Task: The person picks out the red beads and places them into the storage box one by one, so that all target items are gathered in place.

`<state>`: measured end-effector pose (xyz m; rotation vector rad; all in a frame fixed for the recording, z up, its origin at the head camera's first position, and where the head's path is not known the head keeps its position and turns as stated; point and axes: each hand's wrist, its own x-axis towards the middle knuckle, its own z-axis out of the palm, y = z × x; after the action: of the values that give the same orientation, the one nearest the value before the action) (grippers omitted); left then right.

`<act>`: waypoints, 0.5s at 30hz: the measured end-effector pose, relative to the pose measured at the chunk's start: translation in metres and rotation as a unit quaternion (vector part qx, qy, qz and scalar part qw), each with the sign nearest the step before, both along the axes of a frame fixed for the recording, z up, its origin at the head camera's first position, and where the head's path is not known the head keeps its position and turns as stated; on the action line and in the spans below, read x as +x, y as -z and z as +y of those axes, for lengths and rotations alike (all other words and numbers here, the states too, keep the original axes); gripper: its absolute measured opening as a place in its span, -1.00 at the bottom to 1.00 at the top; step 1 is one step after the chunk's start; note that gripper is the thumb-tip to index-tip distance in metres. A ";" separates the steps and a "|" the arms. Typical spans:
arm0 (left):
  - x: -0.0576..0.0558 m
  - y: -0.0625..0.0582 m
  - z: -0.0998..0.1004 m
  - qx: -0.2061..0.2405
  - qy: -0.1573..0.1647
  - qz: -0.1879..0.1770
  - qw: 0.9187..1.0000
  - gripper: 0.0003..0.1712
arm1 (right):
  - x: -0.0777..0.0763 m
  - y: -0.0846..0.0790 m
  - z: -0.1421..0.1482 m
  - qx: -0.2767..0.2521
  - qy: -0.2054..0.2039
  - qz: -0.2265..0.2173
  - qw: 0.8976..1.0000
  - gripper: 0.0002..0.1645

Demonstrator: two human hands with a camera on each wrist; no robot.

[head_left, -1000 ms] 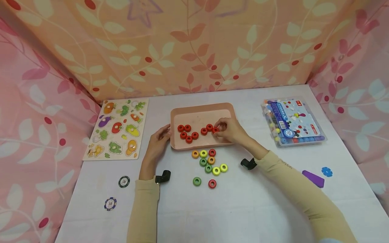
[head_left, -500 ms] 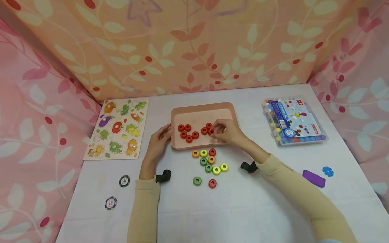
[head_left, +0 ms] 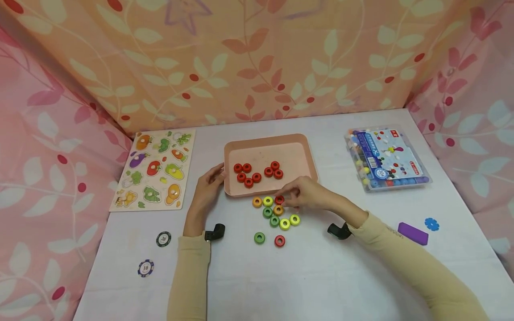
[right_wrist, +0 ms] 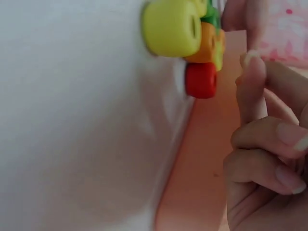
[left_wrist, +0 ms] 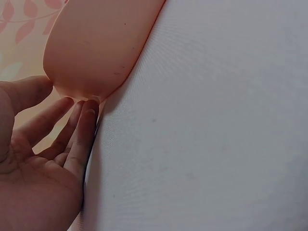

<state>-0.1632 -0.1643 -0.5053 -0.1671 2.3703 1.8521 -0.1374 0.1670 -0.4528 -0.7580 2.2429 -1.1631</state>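
My left hand (head_left: 207, 189) rests its fingertips and thumb against the left end of a pink tray (head_left: 267, 141); the left wrist view shows them on the tray's outer wall (left_wrist: 96, 53). Inside the tray lie several red rings (head_left: 248, 183). My right hand (head_left: 307, 194) hovers at the tray's front edge, thumb and index finger apart around a red ring (head_left: 279, 199) on the table. In the right wrist view, that red ring (right_wrist: 201, 80) stands apart from the fingers, near a yellow ring (right_wrist: 168, 29) and an orange ring (right_wrist: 204, 43).
Green rings (head_left: 267, 212), yellow rings and another red ring (head_left: 279, 240) lie in front of the tray. A vegetable puzzle board (head_left: 154, 169) lies left, above two poker chips (head_left: 146, 268). At right are a bead box (head_left: 387, 160), a purple piece (head_left: 413, 233) and a blue flower piece (head_left: 432, 224).
My right hand set a red ring beside two others in the tray, let go, and moved down to the red ring at the front edge. The left hand stayed in place.
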 end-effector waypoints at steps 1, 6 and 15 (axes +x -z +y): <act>0.000 0.000 0.000 0.001 0.000 0.000 1.000 -0.49 | 0.001 0.002 0.001 0.002 -0.001 -0.004 1.000 -0.61; 0.000 0.000 0.000 0.005 -0.001 -0.003 1.000 -0.49 | 0.005 0.010 0.003 0.032 -0.002 0.006 0.999 -0.54; -0.001 0.000 0.000 0.005 -0.002 -0.003 1.000 -0.49 | 0.009 0.019 0.002 0.068 0.035 0.084 0.994 -0.68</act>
<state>-0.1641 -0.1646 -0.5050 -0.1749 2.3580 1.8627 -0.1281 0.1694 -0.4714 -0.7525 2.4771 -0.9969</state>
